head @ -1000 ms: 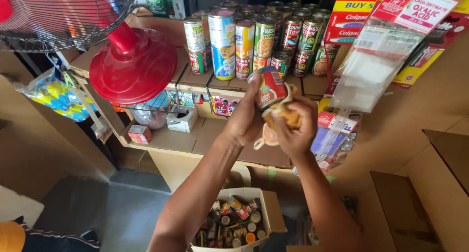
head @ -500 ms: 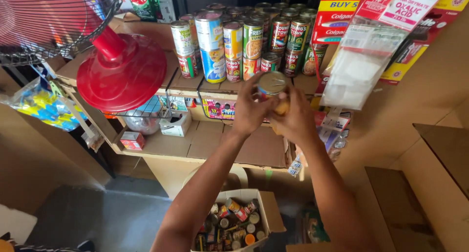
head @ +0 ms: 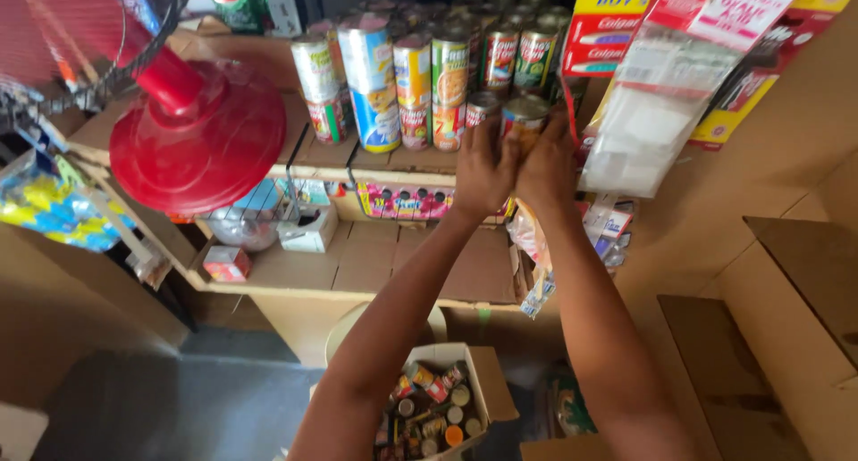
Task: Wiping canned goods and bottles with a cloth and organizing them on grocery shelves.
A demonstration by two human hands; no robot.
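Both of my hands are raised to the upper shelf (head: 393,162). My left hand (head: 483,171) and my right hand (head: 547,162) clasp one tin can (head: 524,114) between them, right beside another small can (head: 483,106) at the shelf's front edge. Behind stand several tall labelled cans (head: 413,77) in rows. My palms hide the lower part of the held can, so I cannot tell whether it rests on the shelf.
A red fan base (head: 198,135) sits at the left of the shelf. Hanging packets (head: 657,99) crowd the right side. The lower shelf (head: 375,264) carries small boxes and a bowl. An open cardboard box (head: 433,407) of several cans lies on the floor below.
My hands have carried the can up and away from me, from mid-air below the shelf to the front row of cans on the upper shelf.
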